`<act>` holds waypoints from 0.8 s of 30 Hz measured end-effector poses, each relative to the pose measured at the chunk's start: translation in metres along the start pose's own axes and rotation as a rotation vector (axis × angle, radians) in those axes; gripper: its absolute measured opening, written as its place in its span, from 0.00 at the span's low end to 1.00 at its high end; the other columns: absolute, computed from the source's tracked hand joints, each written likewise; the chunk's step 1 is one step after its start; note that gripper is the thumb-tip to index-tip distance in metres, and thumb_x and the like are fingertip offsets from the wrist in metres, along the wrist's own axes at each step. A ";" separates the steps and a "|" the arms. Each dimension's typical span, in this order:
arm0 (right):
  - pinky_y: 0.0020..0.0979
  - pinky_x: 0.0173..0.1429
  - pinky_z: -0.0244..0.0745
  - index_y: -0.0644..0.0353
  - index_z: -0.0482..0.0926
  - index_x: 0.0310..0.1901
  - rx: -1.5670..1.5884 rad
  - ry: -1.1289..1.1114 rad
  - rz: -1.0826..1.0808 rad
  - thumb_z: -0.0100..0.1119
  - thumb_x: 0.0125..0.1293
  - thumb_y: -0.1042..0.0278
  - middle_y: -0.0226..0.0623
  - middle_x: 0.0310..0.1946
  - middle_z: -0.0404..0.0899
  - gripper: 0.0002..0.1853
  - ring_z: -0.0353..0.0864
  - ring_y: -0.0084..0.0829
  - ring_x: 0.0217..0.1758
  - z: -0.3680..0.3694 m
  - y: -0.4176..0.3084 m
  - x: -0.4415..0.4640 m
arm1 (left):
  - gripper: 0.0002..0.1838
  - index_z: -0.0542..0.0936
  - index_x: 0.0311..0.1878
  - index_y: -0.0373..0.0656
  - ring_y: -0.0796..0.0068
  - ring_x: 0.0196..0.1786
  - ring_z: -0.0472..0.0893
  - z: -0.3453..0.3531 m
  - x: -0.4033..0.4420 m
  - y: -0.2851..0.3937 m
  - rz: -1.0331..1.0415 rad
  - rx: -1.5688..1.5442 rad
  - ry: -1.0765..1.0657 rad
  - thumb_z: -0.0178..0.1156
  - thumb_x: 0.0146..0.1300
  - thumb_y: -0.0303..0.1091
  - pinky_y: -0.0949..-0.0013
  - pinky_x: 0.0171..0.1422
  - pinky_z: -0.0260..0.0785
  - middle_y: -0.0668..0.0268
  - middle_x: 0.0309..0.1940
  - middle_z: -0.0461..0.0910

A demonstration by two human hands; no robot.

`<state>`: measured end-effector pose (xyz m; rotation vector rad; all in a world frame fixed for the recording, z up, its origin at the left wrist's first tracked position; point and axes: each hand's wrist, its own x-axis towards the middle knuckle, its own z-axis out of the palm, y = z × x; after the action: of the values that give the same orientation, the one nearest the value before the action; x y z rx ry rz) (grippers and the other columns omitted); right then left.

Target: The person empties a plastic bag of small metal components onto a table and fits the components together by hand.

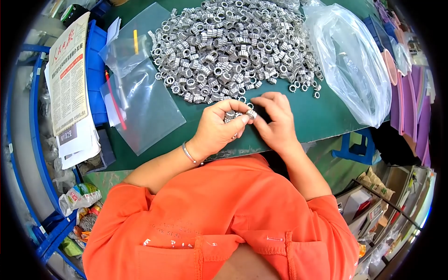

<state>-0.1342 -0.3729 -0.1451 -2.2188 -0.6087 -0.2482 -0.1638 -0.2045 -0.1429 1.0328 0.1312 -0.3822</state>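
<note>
A large heap of small ridged metal rings [233,46] covers the back middle of the green table. Just in front of it, my left hand [212,128] is closed around several of these rings, with a metal bracelet [188,153] on its wrist. One metal ring [251,114] sits at the tip of my left thumb, where both hands meet. From the other side, my right hand [277,122] has curled fingers, and its thumb touches this ring. Some of its fingertips are hidden.
Clear plastic sheets [151,109] lie left of the heap, with a red pen [115,100] and a yellow stick [136,42]. A clear plastic bag [352,65] lies to the right. A newspaper [70,74] rests by a blue bin [96,70]. Below the table's right edge stands a blue stool [357,149].
</note>
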 end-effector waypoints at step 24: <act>0.30 0.39 0.69 0.63 0.80 0.33 0.242 0.086 -0.030 0.66 0.51 0.78 0.38 0.30 0.78 0.07 0.76 0.34 0.33 -0.012 -0.021 -0.002 | 0.05 0.76 0.41 0.35 0.86 0.19 0.68 -0.002 0.001 -0.002 0.015 0.050 -0.035 0.55 0.63 0.23 0.82 0.18 0.56 0.65 0.30 0.77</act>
<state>-0.1461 -0.3707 -0.1239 -1.9577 -0.5933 -0.2695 -0.1637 -0.2038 -0.1461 1.0748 0.0829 -0.3913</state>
